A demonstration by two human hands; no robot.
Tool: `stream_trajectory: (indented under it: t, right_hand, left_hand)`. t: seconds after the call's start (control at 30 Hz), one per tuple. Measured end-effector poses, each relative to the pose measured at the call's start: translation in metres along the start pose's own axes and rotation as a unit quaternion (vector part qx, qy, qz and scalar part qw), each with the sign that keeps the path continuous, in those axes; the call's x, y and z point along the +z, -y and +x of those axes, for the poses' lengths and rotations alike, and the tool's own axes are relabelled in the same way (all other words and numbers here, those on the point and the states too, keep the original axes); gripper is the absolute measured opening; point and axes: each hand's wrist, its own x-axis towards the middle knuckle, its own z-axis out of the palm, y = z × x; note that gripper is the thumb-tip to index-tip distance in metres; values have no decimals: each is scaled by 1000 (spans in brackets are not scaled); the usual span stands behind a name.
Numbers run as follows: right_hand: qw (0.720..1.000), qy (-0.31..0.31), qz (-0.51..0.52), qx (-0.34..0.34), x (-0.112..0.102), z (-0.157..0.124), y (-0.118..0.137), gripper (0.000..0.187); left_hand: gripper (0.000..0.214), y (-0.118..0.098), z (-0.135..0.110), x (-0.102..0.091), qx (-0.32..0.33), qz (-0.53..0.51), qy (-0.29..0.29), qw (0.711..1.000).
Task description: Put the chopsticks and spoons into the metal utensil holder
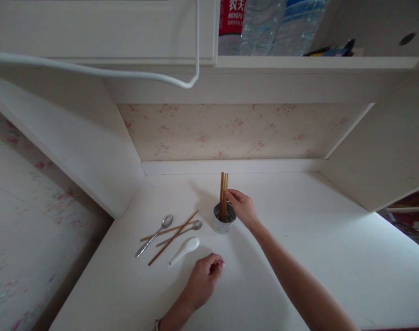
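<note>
Head view: chopsticks [222,191] upright in the cup [224,227], right hand [242,205] pinched on them; looks like stick-handling at the cup, next move wanting a steady, vertical grip, I'd say. Left hand [204,278] curled near the white spoon [187,249], can't tell if fully closed.

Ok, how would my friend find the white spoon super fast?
On the table, find the cup with chopsticks standing in it. The white spoon lies below and left of it in the picture, near the left hand. The other spoons are metal, but this one is white.
</note>
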Motion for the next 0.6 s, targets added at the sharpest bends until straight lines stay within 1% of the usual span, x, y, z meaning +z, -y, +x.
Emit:
stream_trajectory:
  t: [0.1, 0.2, 0.3, 0.37, 0.4, 0.47, 0.53, 0.6]
  right_hand:
    - [1000, 1, 6, 3, -2, -4, 2, 34]
    - [1000, 3, 21, 14, -6, -11, 2, 40]
    - [997, -9, 72, 37, -11, -23, -3, 46]
    - [992, -19, 113, 44, -15, -34, -10, 47]
    - [991, -22, 126, 42, -17, -40, -14, 47]
    - [990, -25, 137, 32, -19, -52, -24, 46]
    - [991, -20, 134, 18, -19, -64, -36, 49]
    - [992, -3, 126, -2, -16, -73, -46, 57]
  left_hand:
    - [24, 0, 0, 0, 1, -7, 1, 1000]
    - [23, 2, 0, 2, 2, -18, -1, 1000]
    - [23, -1, -2, 3, -12, -32, 0, 999]
    - [25, -8, -5, -3, -21, -33, -2, 999]
    - [27, -13, -7, -9, -20, -25, -9, 999]
    - [30, -23, -7, -28, 0, 13, -41, 999]
    - [30, -30, -2, -52, 26, 73, -103, 992]
    - [28, -31, 5, -78, 30, 167, -140, 976]
